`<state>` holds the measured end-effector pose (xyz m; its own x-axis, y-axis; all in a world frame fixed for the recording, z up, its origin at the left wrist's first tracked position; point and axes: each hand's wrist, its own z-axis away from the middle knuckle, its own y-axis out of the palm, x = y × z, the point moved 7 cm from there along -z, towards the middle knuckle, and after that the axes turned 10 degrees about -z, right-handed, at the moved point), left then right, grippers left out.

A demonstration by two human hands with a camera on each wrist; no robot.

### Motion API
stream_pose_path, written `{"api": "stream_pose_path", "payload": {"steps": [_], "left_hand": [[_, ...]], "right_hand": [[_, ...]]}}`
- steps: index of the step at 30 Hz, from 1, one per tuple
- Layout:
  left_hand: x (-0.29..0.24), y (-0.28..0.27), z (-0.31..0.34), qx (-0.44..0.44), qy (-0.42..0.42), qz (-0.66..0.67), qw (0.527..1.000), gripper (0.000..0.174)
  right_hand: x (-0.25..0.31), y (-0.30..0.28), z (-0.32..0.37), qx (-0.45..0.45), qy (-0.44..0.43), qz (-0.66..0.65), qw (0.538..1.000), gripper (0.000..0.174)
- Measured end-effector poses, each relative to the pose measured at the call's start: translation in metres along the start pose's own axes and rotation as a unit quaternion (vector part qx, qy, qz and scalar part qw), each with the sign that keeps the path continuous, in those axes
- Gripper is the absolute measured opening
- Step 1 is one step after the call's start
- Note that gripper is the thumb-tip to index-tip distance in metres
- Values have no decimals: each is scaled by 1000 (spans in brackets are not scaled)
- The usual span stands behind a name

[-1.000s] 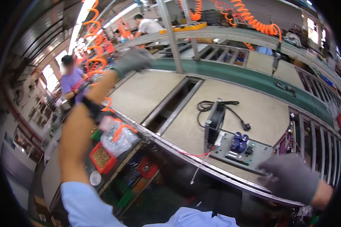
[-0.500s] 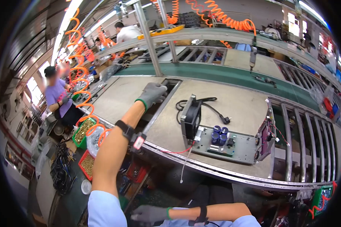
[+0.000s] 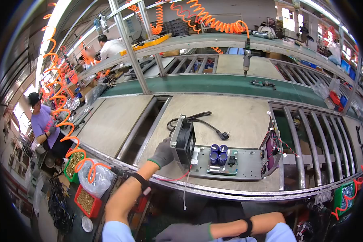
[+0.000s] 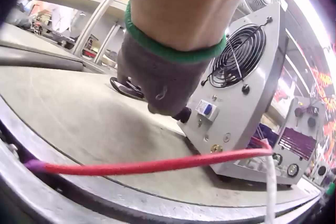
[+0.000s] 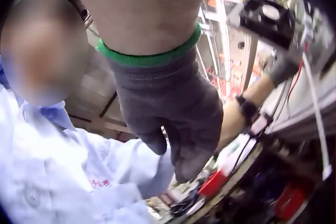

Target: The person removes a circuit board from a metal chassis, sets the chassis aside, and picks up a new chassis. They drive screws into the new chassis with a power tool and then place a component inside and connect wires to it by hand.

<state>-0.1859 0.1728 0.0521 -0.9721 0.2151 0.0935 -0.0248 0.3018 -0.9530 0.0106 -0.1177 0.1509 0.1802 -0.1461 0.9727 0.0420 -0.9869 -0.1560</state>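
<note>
My gloved left hand (image 3: 163,153) is at the outer side of the upright fan panel (image 3: 183,141) of a metal chassis. In the left wrist view the hand (image 4: 160,77) is bent down beside the panel (image 4: 236,103), next to the black power cord (image 4: 126,88); its fingertips are hidden, so its hold is unclear. The cord's plug (image 3: 222,134) lies on the bench behind the chassis. Blue capacitors (image 3: 218,155) stand on the circuit board. My right hand (image 3: 183,232), (image 5: 168,113) hangs near my body with loose fingers, holding nothing.
A red wire (image 4: 157,166) and a white cable (image 3: 185,195) hang at the bench's front edge. Metal rollers (image 3: 316,151) lie right. Screw bins (image 3: 87,201) stand lower left. A driver (image 3: 246,62) hangs over the green belt (image 3: 197,84). A person (image 3: 44,123) stands left.
The left hand has come down from the upper left to the fan panel. The right hand has left the chassis's right side and dropped towards my body. The head view has shifted right.
</note>
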Motion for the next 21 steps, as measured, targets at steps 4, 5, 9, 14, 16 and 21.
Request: {"api": "stream_pose_path", "payload": {"steps": [4, 5, 9, 14, 16, 21], "left_hand": [[-9, 34, 0, -93, 49, -16, 994, 37], [-4, 39, 0, -95, 35, -3, 995, 35], [5, 64, 1, -105, -1, 65, 992, 11], [25, 141, -6, -119, -13, 31, 992, 7], [3, 98, -5, -107, -14, 24, 994, 9], [-44, 6, -5, -67, -5, -59, 996, 28]], "right_hand": [[-8, -123, 52, -139, 175, 193, 955, 32], [-12, -158, 61, -151, 292, 280, 902, 27], [-20, -277, 90, -353, 255, 440, 785, 19], [-78, -343, 55, -270, 328, 447, 787, 29], [-102, -349, 41, -206, 391, 427, 789, 30], [-111, -348, 39, -181, 399, 479, 761, 23]]}}
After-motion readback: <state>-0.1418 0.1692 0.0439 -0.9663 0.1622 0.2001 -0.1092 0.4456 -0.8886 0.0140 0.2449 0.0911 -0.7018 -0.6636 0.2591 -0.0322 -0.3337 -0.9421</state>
